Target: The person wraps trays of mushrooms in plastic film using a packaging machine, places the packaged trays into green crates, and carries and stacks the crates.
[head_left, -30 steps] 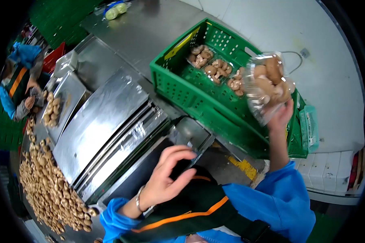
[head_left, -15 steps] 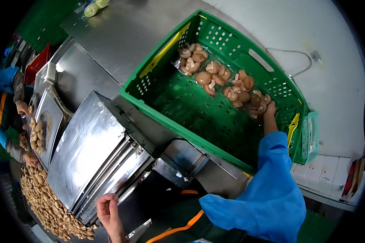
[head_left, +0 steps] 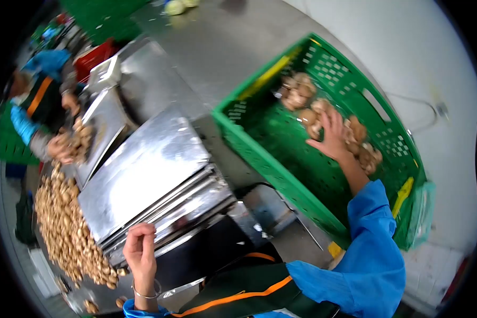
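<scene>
My right hand (head_left: pixel 334 137) is inside the green crate (head_left: pixel 281 168), palm down and fingers spread. It is over the row of mushroom packs, and its fingertips overlap a pack of brown mushrooms (head_left: pixel 308 117); whether they touch is unclear. Another mushroom pack (head_left: pixel 298 91) lies toward the crate's far-left end. More mushrooms (head_left: pixel 368 158) lie to the right, partly behind my forearm. My left hand (head_left: pixel 139 248) is raised by the front edge of the metal wrapping machine (head_left: pixel 143 175). Its fingers are curled in near the thumb, and nothing shows between them.
A co-worker (head_left: pixel 45 106) at the left has both hands on mushrooms beside a metal tray (head_left: pixel 103 124). Many loose mushrooms (head_left: pixel 69 228) are heaped below. A steel table (head_left: pixel 217 47) extends behind the machine. A teal basket (head_left: pixel 423 214) hangs at the crate's right end.
My right hand has left the rightmost mushroom pack and moved left along the row, fingers now spread. My left hand stays curled by the machine. The camera view has shifted.
</scene>
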